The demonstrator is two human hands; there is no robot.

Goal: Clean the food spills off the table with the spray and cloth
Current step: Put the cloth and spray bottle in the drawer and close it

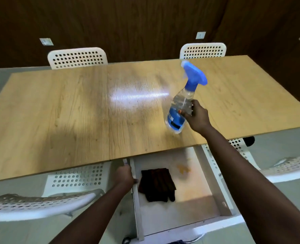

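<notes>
The right hand (197, 117) grips a spray bottle (182, 101) round the middle of its clear body, fingers wrapped behind it and the thumb tip showing on the near side. The bottle tilts, its base down toward 7 o'clock and its blue trigger head up toward 1 o'clock, nozzle pointing left. Whether the base touches the table (57, 111) or hangs just above it cannot be told; the bottle is smeared by motion blur.

The left hand (126, 175) holds the left wall of an open white drawer (216, 182) that sticks out from under the table's near edge, fingers curled over the wall. Their tips are hidden behind it.

A dark folded cloth (156, 185) lies inside the drawer, just at 3 o'clock from the left hand and close to it but not touched. From the right hand it lies at about 7 o'clock, well apart and lower. At 2 o'clock from the cloth, the drawer floor carries an orange-brown stain (183, 169), soft-edged and hard to make out.

The table top is light wood grain with a seam running front to back at its middle and a bright glare patch at 9 o'clock from the bottle. No spill can be made out on it through the glare.

White perforated chairs (78, 58) stand around the table: two at the far side, backs only partly seen, and others at the near side cut off by the table edge and the frame.
</notes>
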